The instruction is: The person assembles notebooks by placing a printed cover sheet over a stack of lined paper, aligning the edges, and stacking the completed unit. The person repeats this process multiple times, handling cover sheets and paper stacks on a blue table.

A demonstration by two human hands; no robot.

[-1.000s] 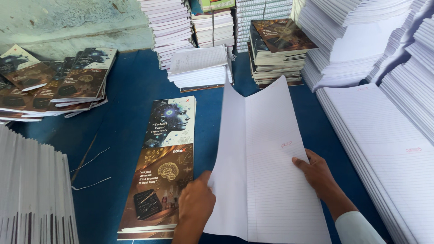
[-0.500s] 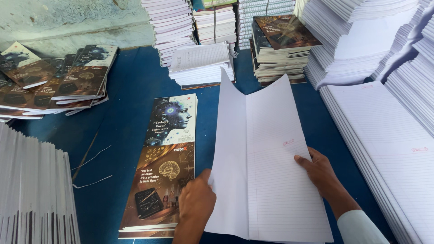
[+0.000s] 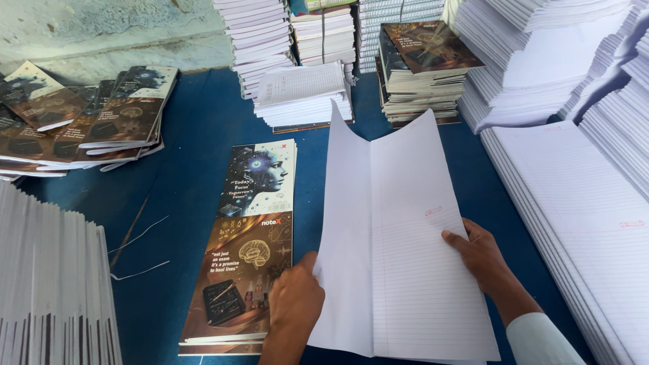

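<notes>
Bare blue table (image 3: 196, 145) lies open left of the covers (image 3: 247, 250), crossed only by loose threads (image 3: 138, 253). Paper stacks (image 3: 581, 223) wall the right, notebook piles (image 3: 324, 67) close the far edge, upright sheets (image 3: 47, 290) block the near left

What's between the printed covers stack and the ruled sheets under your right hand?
In the head view, nothing but a sliver of blue table: the left hand lifts the ruled sheets' left leaf right beside the covers stack.

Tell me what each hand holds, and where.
Left hand grips the ruled paper sheets at their lower left edge; right hand presses flat on their right half.
</notes>
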